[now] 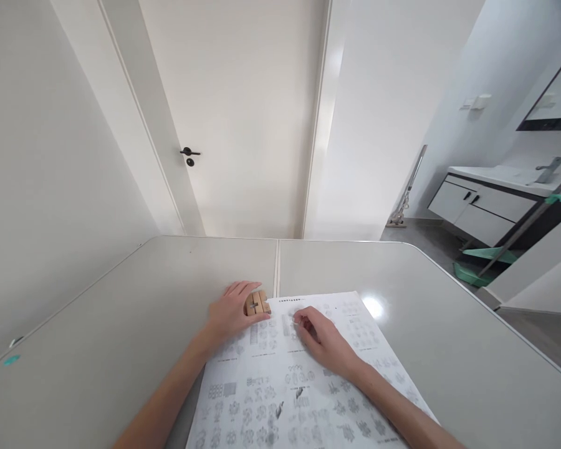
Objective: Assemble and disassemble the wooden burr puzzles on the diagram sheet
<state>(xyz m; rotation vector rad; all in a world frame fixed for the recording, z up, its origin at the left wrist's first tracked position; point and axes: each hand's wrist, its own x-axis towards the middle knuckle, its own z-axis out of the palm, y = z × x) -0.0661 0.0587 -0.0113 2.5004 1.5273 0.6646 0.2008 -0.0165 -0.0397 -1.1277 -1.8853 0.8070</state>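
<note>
A small wooden block puzzle (258, 303) made of several light-brown pieces, with a dark gap in the middle, rests at the top left edge of a printed sheet (287, 362). Around its left side curls my left hand (234, 310), thumb at the near edge and fingers along the far edge. My right hand (318, 337) lies on the sheet to the right of the puzzle, its fingertips pinched together. Whatever they may hold is too small to make out. Rows of grey puzzle drawings cover the sheet, and two small dark shapes (279, 410) show near its lower middle.
The sheet lies on a light-grey folding table (364, 268) with a seam across its middle. A white door (243, 125) stands behind it. On the right are a sink cabinet (486, 202), a mop (409, 187) and a green dustpan (470, 274).
</note>
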